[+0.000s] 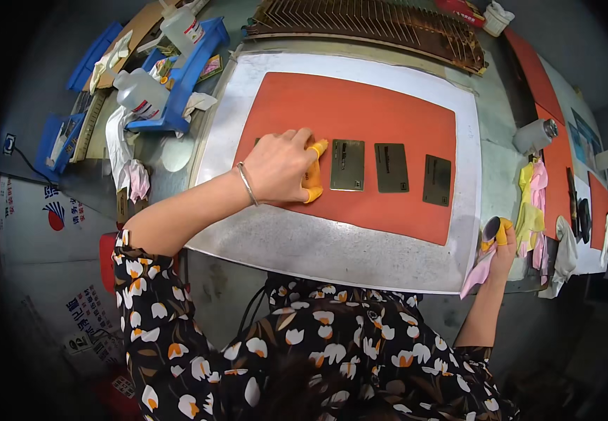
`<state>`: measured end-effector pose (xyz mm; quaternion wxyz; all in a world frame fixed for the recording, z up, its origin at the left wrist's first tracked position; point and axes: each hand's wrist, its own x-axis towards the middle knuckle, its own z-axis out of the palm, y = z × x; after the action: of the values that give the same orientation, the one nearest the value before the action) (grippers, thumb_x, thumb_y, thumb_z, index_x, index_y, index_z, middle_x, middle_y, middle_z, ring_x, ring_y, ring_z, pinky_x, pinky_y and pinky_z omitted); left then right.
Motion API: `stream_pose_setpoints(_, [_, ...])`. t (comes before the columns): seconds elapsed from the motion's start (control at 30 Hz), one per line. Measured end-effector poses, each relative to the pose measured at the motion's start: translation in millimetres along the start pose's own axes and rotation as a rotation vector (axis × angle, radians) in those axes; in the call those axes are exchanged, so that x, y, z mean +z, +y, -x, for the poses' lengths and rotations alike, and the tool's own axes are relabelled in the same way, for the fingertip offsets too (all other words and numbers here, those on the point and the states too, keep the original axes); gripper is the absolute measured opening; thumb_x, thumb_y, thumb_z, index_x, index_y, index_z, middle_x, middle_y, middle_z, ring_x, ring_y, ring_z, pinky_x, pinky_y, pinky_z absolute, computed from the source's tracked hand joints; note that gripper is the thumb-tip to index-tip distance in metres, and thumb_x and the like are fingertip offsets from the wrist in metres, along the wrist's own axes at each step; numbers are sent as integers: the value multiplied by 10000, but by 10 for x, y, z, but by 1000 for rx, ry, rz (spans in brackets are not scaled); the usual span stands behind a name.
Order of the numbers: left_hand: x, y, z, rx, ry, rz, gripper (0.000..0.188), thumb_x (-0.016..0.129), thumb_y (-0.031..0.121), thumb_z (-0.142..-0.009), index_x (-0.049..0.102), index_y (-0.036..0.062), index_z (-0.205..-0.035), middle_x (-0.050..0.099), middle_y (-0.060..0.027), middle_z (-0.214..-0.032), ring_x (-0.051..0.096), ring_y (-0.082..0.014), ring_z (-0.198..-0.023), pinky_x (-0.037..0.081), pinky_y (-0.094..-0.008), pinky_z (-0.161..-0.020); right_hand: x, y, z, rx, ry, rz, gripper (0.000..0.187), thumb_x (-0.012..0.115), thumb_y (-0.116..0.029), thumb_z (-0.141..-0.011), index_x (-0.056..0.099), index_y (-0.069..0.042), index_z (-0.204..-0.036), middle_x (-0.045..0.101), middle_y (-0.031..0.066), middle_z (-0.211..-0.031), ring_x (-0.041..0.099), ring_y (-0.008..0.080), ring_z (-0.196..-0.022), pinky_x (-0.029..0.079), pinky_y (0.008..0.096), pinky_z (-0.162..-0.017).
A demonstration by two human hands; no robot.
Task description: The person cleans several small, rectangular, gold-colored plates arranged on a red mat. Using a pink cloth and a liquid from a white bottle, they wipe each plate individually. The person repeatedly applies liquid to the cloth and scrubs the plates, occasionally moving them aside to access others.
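Cards [391, 168] at risk of smears and scuffs

Lying flat in a row on the red mat [360, 98], with three dark ones in plain view just right of the left hand [281, 165]. Pressed low over the mat's left part there, thumb and finger apart in yellow covers [313, 194]; cannot tell if clamped on a card. Dark slivers at the left and near edges of that hand, perhaps from others. At the near right, right hand [504, 251] closed on a pink cloth [478, 275], with a dark piece [491, 229] at the fingertips, too unclear to name.

Could push a neighbouring card askew through a careless brush of the fingertips. Could miss a thin edge, lying so flush. Could scuff from sideways sliding, or streak from grit in the cloth. Could snag that loose cloth, dangling by the board's [332, 257] near right corner. Could knock the bottle [534, 137] at right with a wide swing.
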<state>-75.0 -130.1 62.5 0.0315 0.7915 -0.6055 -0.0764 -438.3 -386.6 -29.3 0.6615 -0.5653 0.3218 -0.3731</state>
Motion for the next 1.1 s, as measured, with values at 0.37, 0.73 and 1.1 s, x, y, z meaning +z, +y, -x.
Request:
stream_pose_setpoints(0.37, [214, -660, 234, 214, 150, 623, 737, 704, 221, -672, 373, 64, -1312, 339, -144, -1411, 344, -323, -1284, 267, -385, -1066, -31, 39, 1, 4, 30, 47, 127, 501, -114, -914, 562, -47, -1003, 560, 8, -692, 474, 55, -498, 363, 185, -432])
stream_pose_setpoints(0.73, [207, -721, 250, 126, 6, 243, 878, 758, 337, -630, 336, 95, -1362, 280, -135, -1448, 144, -317, -1380, 117, -523, -1098, -7, 39, -12, -5, 36, 19, 127, 503, -116, -914, 554, -36, -1000, 551, 7, -689, 469, 51, -516, 358, 181, -450])
stream_pose_setpoints(1.1, [62, -628, 461, -20, 50, 44, 822, 789, 300, -538, 444, 22, -1229, 502, -129, -1090, 486, -287, -992, 369, -363, -843, 4, 54, -24, -34, 47, 110, 136, 495, -128, -918, 549, -33, -1000, 536, 11, -658, 457, 66, -481, 366, 187, -433])
